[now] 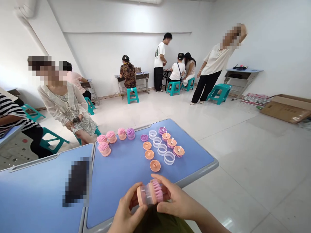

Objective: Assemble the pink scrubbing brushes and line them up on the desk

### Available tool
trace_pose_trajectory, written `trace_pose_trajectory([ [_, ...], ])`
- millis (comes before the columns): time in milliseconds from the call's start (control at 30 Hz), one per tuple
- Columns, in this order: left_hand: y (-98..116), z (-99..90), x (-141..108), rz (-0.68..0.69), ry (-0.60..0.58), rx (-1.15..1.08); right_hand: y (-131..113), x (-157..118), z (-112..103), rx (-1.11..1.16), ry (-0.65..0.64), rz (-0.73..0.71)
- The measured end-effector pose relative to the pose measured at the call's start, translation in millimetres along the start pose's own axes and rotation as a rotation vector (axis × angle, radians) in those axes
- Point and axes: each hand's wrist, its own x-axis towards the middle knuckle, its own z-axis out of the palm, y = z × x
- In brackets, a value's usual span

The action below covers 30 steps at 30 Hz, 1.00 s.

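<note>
Near the table's front edge, a round scrub brush (146,194) lies on its side between my hands. It has an orange cap, a clear ring in the middle and pink bristles. My left hand (128,208) grips the cap end, thumb below and fingers above. My right hand (173,198) closes round the bristle end. Just beyond lie several round caps, the closest an orange cap (155,165). Beside them runs a row of clear plastic rings (169,158). Farther right, bristle heads (179,151) rest bristles down, with white stems pointing up.
Several whole pink brushes (104,149) and a purple brush (130,134) stand at the blue table's (121,171) left back. Another desk (36,194) adjoins on the left, with a blurred dark object. A seated person (68,100) is close by; others are farther back. Cardboard box (286,108) at right.
</note>
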Motion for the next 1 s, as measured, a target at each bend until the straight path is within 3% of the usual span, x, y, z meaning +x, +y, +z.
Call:
trace_pose_trajectory([
  [100, -7, 0.1, -1, 0.07, -0.018, -0.017, -5, 1, 1, -0.106, 0.05, -0.061],
  [300, -17, -3.6, -2, 0.384, -0.041, 0.411, 17, 15, 10, 0.218, 0.037, 0.126],
  [433, -15, -0.4, 0, 0.287, 0.016, 0.333, 16, 8, 3, 0.285, -0.032, 0.085],
  [533, -16, 2.9, -1, 0.181, 0.033, 0.195, 10, 3, -1, 0.174, 0.002, -0.01],
  [867, -31, -1.4, -11, 0.423, 0.011, 0.476, 16, 14, 9, 0.092, -0.035, 0.074],
  [1000, -29, -0.7, -13, 0.407, 0.086, 0.573, 18, 20, 13, 0.039, -0.065, 0.081],
])
